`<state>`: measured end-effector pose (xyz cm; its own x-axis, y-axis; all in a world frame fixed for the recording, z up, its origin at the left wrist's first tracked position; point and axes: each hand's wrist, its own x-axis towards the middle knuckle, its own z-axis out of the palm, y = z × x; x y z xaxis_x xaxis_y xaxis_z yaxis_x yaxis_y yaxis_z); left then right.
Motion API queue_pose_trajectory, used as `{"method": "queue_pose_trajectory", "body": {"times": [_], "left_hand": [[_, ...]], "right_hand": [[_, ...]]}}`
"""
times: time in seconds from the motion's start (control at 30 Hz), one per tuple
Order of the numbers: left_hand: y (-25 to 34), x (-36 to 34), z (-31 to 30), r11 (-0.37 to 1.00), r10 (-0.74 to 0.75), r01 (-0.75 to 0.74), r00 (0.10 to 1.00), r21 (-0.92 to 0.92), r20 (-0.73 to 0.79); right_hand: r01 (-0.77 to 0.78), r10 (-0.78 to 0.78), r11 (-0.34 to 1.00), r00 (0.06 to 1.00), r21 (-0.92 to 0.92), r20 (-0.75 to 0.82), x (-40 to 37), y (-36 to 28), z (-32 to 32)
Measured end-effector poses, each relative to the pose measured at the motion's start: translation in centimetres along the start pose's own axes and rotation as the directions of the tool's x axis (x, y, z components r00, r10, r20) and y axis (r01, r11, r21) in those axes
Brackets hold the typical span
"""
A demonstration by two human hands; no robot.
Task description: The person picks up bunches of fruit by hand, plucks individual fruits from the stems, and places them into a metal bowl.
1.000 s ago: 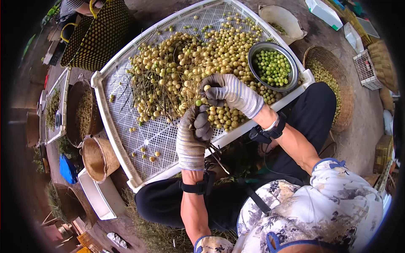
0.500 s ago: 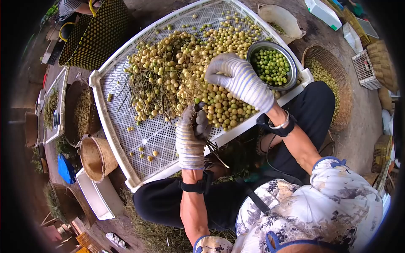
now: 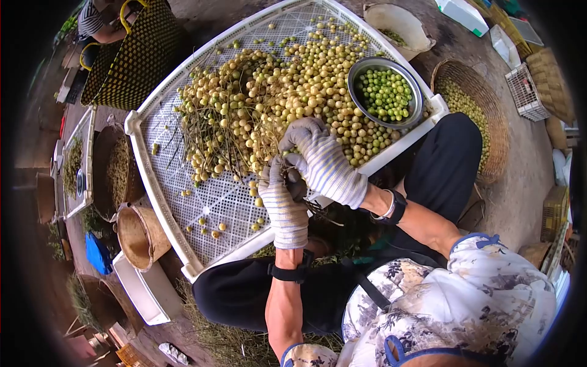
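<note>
My left hand, in a striped knit glove, is closed around a bunch of thin stems whose ends stick out to the right below it. Right beside it, my gloved right hand has its fingers curled down at the top of that bunch; what they pinch is hidden. Both hands are over the near edge of a white perforated tray. Round yellowish fruit, some still on twigs, lie heaped across it. A metal bowl of green fruit stands on the tray's right side.
To the right stands a wicker basket of fruit. A black-and-yellow woven basket is at the upper left, near another person. Left of the tray are a tan bucket and a white box. Stripped stems lie on the ground.
My right hand has moved down and left from over the fruit near the bowl to meet my left hand. The left hand still grips the stems. The view has shifted slightly.
</note>
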<state>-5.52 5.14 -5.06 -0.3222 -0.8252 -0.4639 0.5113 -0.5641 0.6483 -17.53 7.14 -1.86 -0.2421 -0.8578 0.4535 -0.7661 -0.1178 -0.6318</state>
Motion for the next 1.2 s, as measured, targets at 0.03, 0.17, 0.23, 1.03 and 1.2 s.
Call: {"method": "queue_pose_trajectory", "body": {"times": [0.03,0.17,0.23,1.03,1.2], "left_hand": [[-0.2,0.8,-1.3,0.996,-0.021,0.036,0.983,-0.08,0.18],[1.3,-0.1,1.0,0.981,-0.09,0.128,0.967,-0.148,0.239],[1.7,-0.1,0.8,0.971,-0.106,0.156,0.96,-0.179,0.259],[1.3,-1.0,2.3,0.929,0.03,-0.026,1.0,0.369,-0.005],[1.3,-0.4,0.7,0.897,0.008,-0.005,1.0,0.443,-0.004]], "right_hand": [[-0.01,0.012,0.996,1.0,0.091,-0.019,-0.1,0.4,0.5],[-0.243,0.226,0.772,0.969,0.588,0.103,0.6,0.5,-0.4],[-0.184,0.249,0.774,0.968,0.607,-0.024,1.2,2.2,-0.5],[-0.233,0.149,0.938,0.94,0.255,0.308,1.0,1.9,-1.8],[-0.112,0.052,0.958,0.974,0.265,0.222,0.2,2.3,-0.7]]}}
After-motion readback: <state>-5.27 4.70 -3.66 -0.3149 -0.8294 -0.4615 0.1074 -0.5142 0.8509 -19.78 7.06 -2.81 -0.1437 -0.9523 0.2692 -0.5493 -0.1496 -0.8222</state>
